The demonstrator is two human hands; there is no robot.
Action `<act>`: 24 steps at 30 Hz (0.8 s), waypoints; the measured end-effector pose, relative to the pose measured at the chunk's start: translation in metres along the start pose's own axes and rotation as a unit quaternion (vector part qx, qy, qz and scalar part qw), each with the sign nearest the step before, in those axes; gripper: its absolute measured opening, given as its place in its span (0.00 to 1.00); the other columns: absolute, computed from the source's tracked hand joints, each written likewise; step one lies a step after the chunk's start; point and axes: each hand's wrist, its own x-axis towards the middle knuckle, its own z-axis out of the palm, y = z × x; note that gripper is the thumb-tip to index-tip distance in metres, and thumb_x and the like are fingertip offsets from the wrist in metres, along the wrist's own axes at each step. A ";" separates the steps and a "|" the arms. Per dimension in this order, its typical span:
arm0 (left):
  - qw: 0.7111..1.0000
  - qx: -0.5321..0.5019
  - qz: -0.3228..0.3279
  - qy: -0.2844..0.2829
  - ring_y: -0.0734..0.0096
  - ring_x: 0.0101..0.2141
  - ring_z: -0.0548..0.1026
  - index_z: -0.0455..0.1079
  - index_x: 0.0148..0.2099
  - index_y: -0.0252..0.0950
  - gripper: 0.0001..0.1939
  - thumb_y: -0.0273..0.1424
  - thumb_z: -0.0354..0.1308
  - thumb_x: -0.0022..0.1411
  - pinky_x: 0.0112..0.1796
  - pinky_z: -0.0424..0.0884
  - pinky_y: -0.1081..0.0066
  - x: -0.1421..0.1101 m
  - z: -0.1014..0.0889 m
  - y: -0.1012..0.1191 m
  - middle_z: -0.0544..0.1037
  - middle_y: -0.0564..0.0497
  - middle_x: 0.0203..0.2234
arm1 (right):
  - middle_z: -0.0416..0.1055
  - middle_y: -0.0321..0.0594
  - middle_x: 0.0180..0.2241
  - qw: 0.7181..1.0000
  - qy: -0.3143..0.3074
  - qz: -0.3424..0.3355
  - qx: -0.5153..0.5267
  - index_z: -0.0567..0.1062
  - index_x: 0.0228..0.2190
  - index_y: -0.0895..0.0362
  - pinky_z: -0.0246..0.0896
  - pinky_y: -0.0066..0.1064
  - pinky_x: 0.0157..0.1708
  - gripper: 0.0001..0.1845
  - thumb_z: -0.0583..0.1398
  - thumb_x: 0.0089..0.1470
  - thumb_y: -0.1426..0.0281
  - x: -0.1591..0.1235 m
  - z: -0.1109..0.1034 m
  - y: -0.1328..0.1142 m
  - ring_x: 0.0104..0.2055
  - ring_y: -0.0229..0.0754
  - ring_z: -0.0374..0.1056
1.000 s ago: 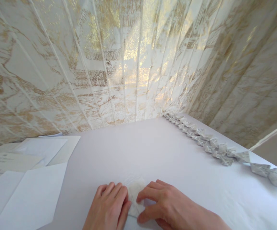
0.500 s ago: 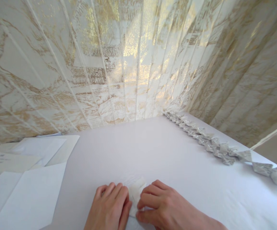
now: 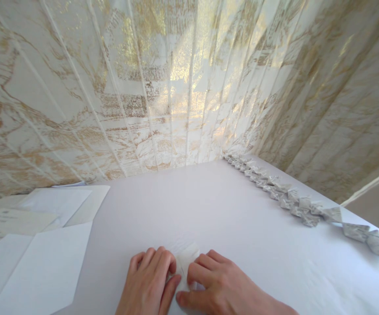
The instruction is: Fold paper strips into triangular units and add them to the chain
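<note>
A small piece of folded white paper (image 3: 188, 254) lies on the white table at the bottom centre, partly covered by both hands. My left hand (image 3: 150, 280) presses on its left side, fingers curled and thumb along the edge. From the right, my right hand (image 3: 213, 280) grips the paper, its fingers bent over the near part and the thumb low at the near edge. Faint print or creases show on the paper; its near portion is mostly hidden under the fingers.
Rows of folded paper pieces (image 3: 289, 197) run along the table's right edge. Loose sheets of paper (image 3: 50, 262), some printed, overlap at the left. Behind the table (image 3: 176, 201) hangs a white and gold patterned curtain (image 3: 143, 109).
My right thumb has slid left along the paper's near edge, towards my left thumb. The left hand stays almost in place. The view has shifted slightly.
</note>
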 end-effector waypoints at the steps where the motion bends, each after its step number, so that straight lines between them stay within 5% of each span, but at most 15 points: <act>1: 1.000 0.002 0.004 -0.009 0.65 0.32 0.69 0.61 0.34 0.41 0.06 0.30 0.55 0.64 0.37 0.59 0.63 0.000 0.000 -0.001 0.71 0.57 0.29 | 0.71 0.32 0.33 1.000 0.009 0.000 -0.006 0.74 0.36 0.50 0.55 0.32 0.32 0.03 0.61 0.61 0.65 0.000 0.002 -0.001 0.32 0.38 0.65; 17: 0.999 -0.038 -0.012 -0.001 0.66 0.35 0.69 0.65 0.35 0.43 0.05 0.29 0.51 0.65 0.40 0.59 0.65 -0.006 -0.010 -0.020 0.73 0.58 0.31 | 0.75 0.29 0.40 0.997 -0.049 0.036 0.045 0.77 0.31 0.49 0.56 0.30 0.34 0.04 0.62 0.59 0.68 -0.004 -0.009 0.001 0.38 0.37 0.68; 24: 0.994 0.099 0.038 0.027 0.65 0.35 0.72 0.66 0.38 0.43 0.09 0.23 0.50 0.61 0.40 0.63 0.63 -0.010 -0.006 -0.012 0.75 0.55 0.33 | 0.75 0.28 0.43 0.996 -0.078 0.035 0.039 0.78 0.31 0.49 0.58 0.30 0.35 0.03 0.64 0.55 0.70 -0.005 -0.015 0.000 0.40 0.37 0.70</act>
